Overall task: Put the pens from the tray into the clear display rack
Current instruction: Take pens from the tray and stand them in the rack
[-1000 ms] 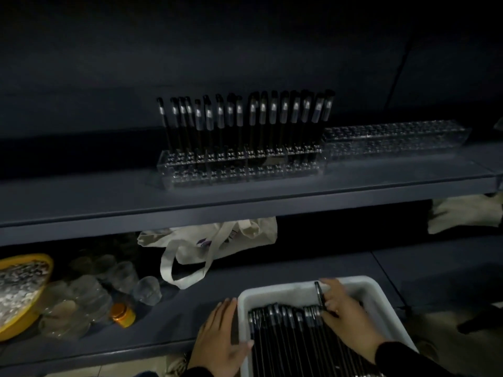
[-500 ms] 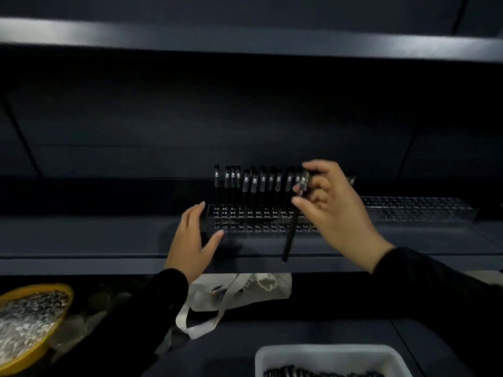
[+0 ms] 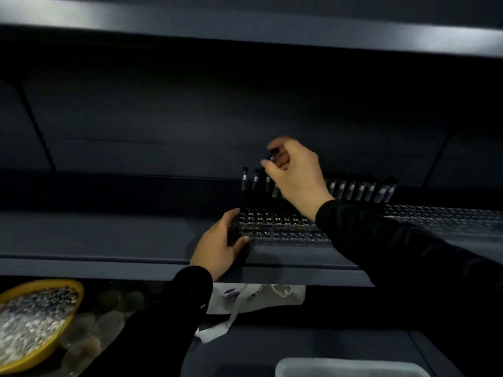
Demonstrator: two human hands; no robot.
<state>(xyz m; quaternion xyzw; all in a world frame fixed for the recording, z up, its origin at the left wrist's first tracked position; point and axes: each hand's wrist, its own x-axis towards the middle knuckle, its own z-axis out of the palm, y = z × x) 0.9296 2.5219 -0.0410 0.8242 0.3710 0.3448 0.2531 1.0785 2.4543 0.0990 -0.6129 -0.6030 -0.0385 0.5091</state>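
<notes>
pinching a pen point(image 3: 273, 154) by its top end, your right hand point(image 3: 298, 176) hangs above the clear display rack point(image 3: 283, 227) on the middle shelf point(image 3: 114, 235). only the dark cap shows between thumb and forefinger; the rest of the barrel is behind the hand, so judge its long axis as near upright, pointing down toward the holes. the open holes lie straight below and a little toward you from that hand, so the coming move looks like a short drop along the pen's own length, not a sideways reach.

your left hand point(image 3: 220, 244) is clamped on the rack's left end, thumb at the front edge and fingers on top, steadying it. it is the nearer hand to the rack, but it is taken up with that, so the right one must do the placing.

what stands in the way: the row of standing pens point(image 3: 362, 190) at the back of the rack, upright and close together, some just left of your fingers and more to the right behind your wrist. the held pen has to pass in front of them without knocking a cap. a second rack point(image 3: 449, 219) runs on to the right, apparently bare.

below, the white tray point(image 3: 351, 367) shows only its rim at the bottom edge, well apart from both hands; its pens are out of view. a cloth bag point(image 3: 255, 297) and a yellow bowl point(image 3: 40, 322) sit on the lower shelf, clear of the work.
</notes>
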